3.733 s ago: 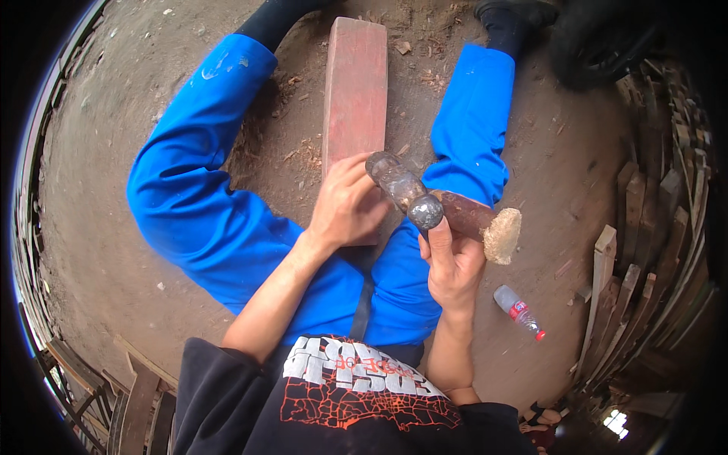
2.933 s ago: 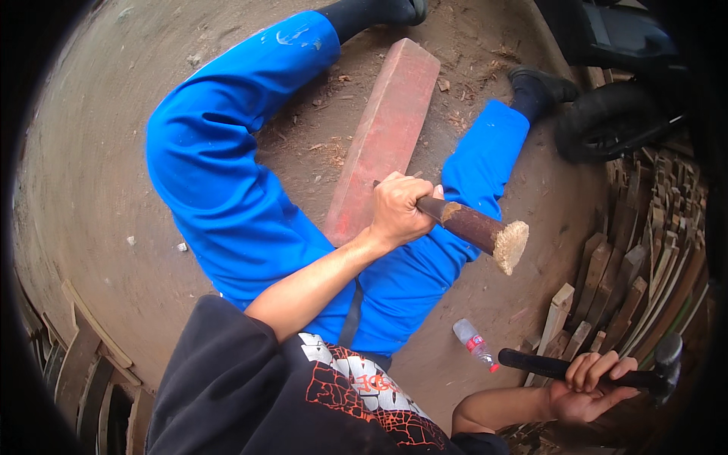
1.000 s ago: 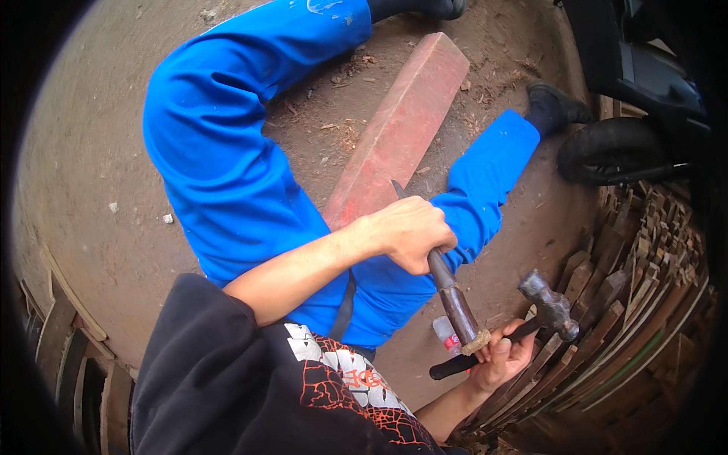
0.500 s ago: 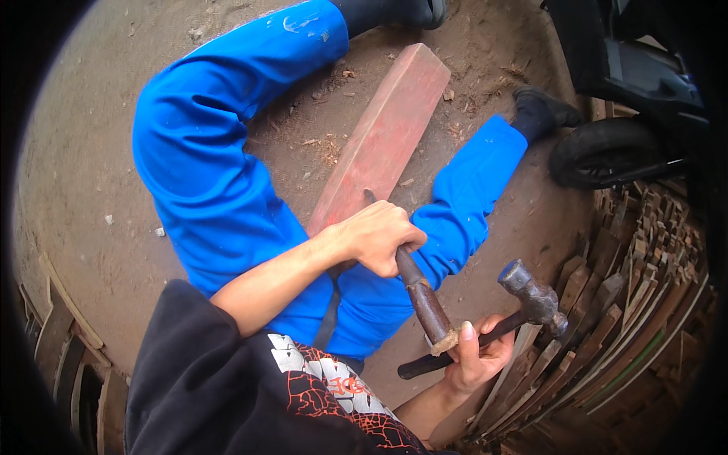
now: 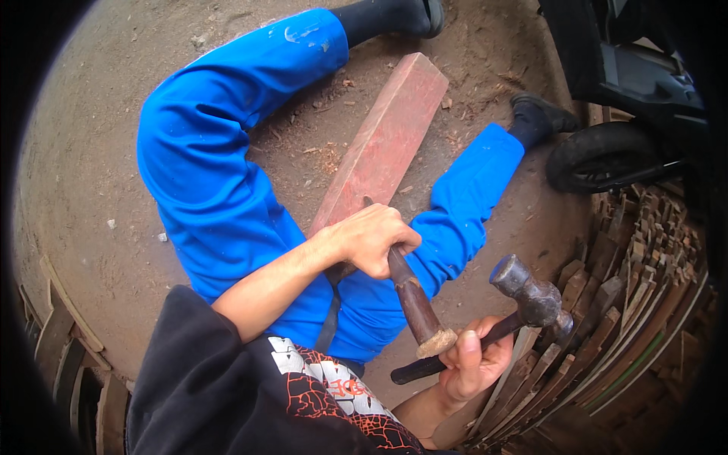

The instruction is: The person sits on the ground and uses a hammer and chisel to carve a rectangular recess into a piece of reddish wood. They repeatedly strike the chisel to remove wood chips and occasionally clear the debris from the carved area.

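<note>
A long reddish wooden beam (image 5: 387, 144) lies on the ground between my legs, its near end hidden behind my left forearm and hand. My left hand (image 5: 371, 239) is closed around a chisel (image 5: 413, 299), just above its brown wooden handle. The chisel's dark tip shows past my knuckles over the beam's top face; I cannot tell if it touches. Its frayed handle end points toward my right hand. My right hand (image 5: 474, 360) grips a hammer (image 5: 531, 296) by its dark handle, the metal head up and to the right. The hammer head is apart from the chisel.
My blue-trousered legs (image 5: 208, 152) spread on either side of the beam. Wood chips (image 5: 327, 161) lie on the dirt floor (image 5: 91, 152). A motorbike wheel (image 5: 607, 155) stands at the far right, above stacked wood strips (image 5: 629, 303). More boards (image 5: 72, 303) sit at the left edge.
The chisel's handle end has swung slightly left. The hammer and my right hand have shifted a little left. Both grips stay the same.
</note>
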{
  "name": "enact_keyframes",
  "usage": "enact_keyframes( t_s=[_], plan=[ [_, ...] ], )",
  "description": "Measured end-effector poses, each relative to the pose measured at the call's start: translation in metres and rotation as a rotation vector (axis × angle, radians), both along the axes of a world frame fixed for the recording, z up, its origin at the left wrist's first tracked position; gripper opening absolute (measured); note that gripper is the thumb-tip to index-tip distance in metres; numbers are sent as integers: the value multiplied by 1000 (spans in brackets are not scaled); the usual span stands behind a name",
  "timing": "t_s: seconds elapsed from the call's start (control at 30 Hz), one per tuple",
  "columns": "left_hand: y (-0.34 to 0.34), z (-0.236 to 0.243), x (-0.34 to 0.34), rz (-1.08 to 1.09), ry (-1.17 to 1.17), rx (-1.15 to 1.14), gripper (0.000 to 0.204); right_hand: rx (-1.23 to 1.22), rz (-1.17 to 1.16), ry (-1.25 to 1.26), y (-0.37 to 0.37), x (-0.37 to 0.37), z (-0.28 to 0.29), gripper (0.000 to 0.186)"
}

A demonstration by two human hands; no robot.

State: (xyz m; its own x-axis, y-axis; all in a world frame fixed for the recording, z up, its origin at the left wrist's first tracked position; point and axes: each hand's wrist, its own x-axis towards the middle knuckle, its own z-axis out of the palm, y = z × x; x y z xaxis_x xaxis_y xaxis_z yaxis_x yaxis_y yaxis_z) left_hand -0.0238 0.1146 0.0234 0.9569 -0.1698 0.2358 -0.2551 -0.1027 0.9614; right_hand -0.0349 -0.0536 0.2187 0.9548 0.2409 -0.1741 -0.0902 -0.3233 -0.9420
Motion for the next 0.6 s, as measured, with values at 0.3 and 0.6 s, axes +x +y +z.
enact_keyframes(
  t_s=[0.3,0.6],
  plan=[
    [7,-15,4,105,-92,-92,23,-30,18,-214,-55,-2,51,46],
    [-2,-19,9,271,-229,-170,17,-292,156,-165,-62,-33,33,53]
  ],
)
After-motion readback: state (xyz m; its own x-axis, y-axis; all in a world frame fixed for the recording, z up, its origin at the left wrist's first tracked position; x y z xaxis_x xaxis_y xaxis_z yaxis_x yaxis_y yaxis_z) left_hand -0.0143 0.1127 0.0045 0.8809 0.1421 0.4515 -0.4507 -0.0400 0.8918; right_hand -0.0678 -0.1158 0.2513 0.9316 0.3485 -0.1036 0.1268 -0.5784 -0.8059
